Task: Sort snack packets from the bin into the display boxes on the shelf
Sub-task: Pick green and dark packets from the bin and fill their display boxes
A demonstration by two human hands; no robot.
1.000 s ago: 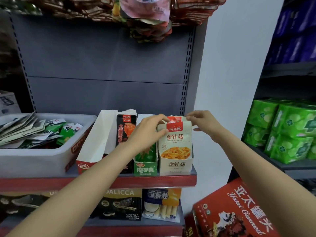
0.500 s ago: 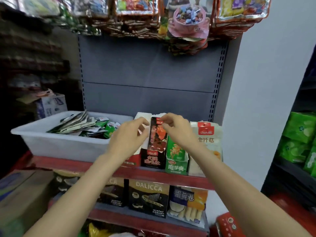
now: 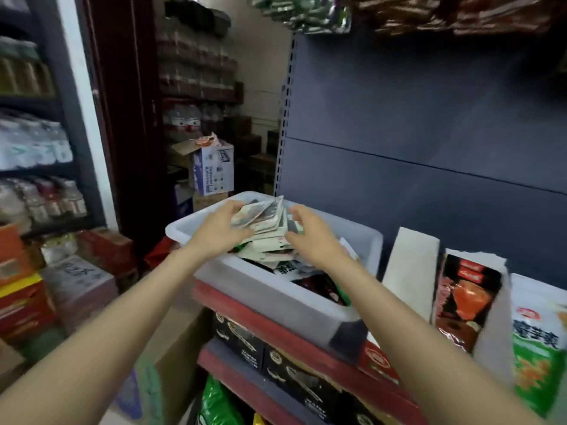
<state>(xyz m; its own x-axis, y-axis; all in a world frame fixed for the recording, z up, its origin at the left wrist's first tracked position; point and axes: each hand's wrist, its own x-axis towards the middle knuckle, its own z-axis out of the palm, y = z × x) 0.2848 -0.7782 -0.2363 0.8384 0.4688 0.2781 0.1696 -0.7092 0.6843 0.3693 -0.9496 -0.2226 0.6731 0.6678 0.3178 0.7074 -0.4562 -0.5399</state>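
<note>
Over bin (image 3: 276,299), hands on packets (image 3: 264,219)

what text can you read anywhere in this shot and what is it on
"water": small white word on the black boxes on the lower shelf; the larger wording above it is blurred.
Green and white display box at far right: large dark characters, too smeared to read.
Black and red display box: red labels, unreadable.
Blue and white carton in the back: blue print, too small.
Snack packets in the bin: print blurred.
</note>
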